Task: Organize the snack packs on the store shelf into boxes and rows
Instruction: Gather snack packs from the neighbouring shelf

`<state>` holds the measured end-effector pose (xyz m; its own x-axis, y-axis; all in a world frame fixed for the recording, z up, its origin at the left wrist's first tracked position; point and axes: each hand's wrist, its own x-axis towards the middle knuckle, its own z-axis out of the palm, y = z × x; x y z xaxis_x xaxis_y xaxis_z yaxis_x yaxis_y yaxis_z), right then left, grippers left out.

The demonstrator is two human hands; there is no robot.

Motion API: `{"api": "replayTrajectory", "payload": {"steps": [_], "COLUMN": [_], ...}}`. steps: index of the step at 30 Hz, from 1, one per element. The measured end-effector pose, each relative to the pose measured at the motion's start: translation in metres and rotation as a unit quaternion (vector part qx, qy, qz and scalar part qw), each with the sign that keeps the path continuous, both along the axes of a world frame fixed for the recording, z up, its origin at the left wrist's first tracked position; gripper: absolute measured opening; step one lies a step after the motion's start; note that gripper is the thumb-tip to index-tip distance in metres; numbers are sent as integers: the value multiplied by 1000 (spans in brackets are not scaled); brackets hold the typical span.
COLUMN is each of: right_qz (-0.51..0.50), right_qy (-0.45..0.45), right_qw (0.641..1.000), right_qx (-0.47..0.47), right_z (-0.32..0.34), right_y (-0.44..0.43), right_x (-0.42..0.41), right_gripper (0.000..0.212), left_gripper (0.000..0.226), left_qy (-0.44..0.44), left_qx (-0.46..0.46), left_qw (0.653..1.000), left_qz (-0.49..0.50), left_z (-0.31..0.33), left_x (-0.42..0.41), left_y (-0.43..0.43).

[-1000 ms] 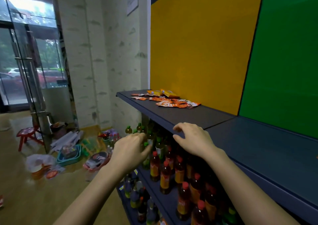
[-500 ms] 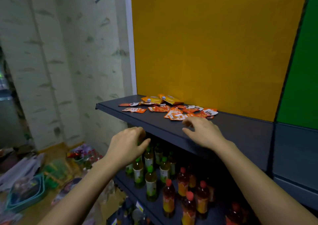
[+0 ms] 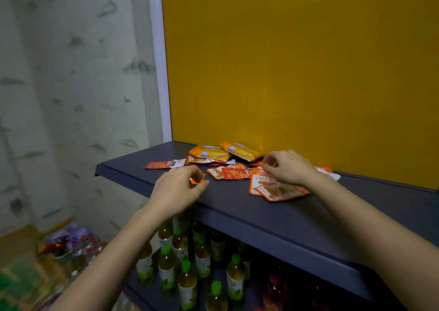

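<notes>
shelf: dark blue-grey flat metal shelf (image 3: 273, 213), runs centre to lower right of frame, yellow back panel (image 3: 297, 61) behind it
snack packs: loose heap of flat orange foil sachets (image 3: 237, 173) mid-frame on the shelf, overlapping, no rows yet; two puffier yellow-orange pillow bags (image 3: 213, 153) at the back of the heap, near the panel
boxes: none in view
left hand: left hand (image 3: 177, 188) centre-left, fingers curled narrow, thumb and forefinger pinching the corner of a small orange sachet (image 3: 197, 180) at the heap's left edge; looks held, not certain
right hand: right hand (image 3: 288, 168) centre-right, fingers bent down onto the sachets at the heap's right side; cannot tell if it grips one or only rests on them
below: green- and red-capped drink bottles (image 3: 187, 272) on the lower shelf, bottom centre
stage: judged early, sorting just starting
risk: slick foil, a corner pinch may slip; sachets lie near the front edge, a sweep could push one off onto the bottles; overlapped packs may lift together
</notes>
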<state>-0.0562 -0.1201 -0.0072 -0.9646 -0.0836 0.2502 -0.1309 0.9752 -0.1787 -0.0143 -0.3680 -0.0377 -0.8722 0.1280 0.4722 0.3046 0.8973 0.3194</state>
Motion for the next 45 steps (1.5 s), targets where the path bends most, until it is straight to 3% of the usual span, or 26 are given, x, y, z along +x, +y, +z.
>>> {"api": "replayTrajectory", "payload": {"steps": [5, 12, 20, 24, 31, 34, 37, 41, 45], "right_qz": [-76, -168, -244, -271, -312, -318, -328, -325, -329], "right_qy": [-40, -103, -135, -137, -85, -63, -40, 1, 88], "right_qw": [996, 973, 928, 892, 850, 829, 780, 739, 719], "right_qx": [-11, -119, -245, -334, -416, -456, -531, -590, -606], "right_z": [3, -6, -8, -6, -15, -13, -10, -6, -7], "right_y": [-13, -21, -48, -60, -74, -78, -78, -77, -69], "right_x": [-71, -135, -168, -173, -188, -186, -182, -174, -151], "right_gripper": [30, 43, 46, 67, 85, 66, 46, 57, 74], "left_gripper": [23, 28, 61, 84, 82, 70, 52, 50, 36], "left_qy": [-3, -70, -232, -320, -390, -396, -387, -394, -338], "left_qx": [-4, 33, 27, 97, 202, 248, 304, 354, 386], "left_qw": [1000, 997, 972, 938, 889, 869, 852, 823, 826], "left_qz": [-12, -6, -38, -87, -127, -160, -179, -205, -232], "left_z": [13, 15, 12, 10, 9, 10, 11, 14, 25], "left_x": [-84, -168, -256, -282, -304, -309, -313, -318, -316], "left_y": [-17, -34, -47, -43, -36, -35, -38, -45, -44]}}
